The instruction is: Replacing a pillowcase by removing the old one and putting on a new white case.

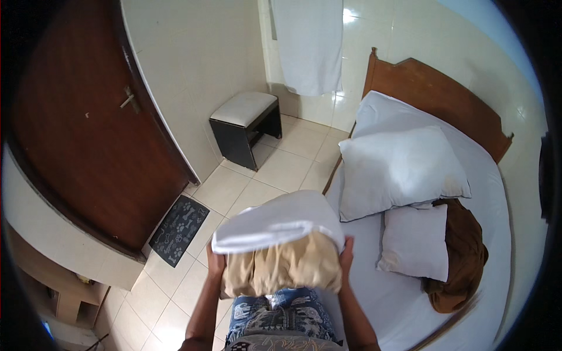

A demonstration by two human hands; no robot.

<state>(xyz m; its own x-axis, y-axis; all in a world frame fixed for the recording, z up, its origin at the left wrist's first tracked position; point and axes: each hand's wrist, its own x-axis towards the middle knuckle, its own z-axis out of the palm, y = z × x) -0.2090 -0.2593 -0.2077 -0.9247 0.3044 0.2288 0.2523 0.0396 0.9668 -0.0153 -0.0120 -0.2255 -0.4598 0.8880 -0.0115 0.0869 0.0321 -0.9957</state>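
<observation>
In front of my waist, a bundle of gathered beige cloth (281,267) is held up, partly covered by white fabric (281,215). My left hand (216,263) grips its left side, and my right hand (347,256) grips its right side. Most of the fingers are hidden behind the cloth, and the lower edge is blurred. Whether there is a pillow inside, I cannot tell. To the right is a bed with a white sheet (364,302). On it lie a large white pillow (399,171), a smaller white cushion (415,243) and a crumpled brown cloth (461,254).
A wooden headboard (430,92) rises behind the bed. A bundle of thin brown bristles (452,320) lies near the bed's lower right. By the left wall stand a padded stool (246,109), a brown door (83,127) and a dark doormat (179,230). A white towel (309,48) hangs behind.
</observation>
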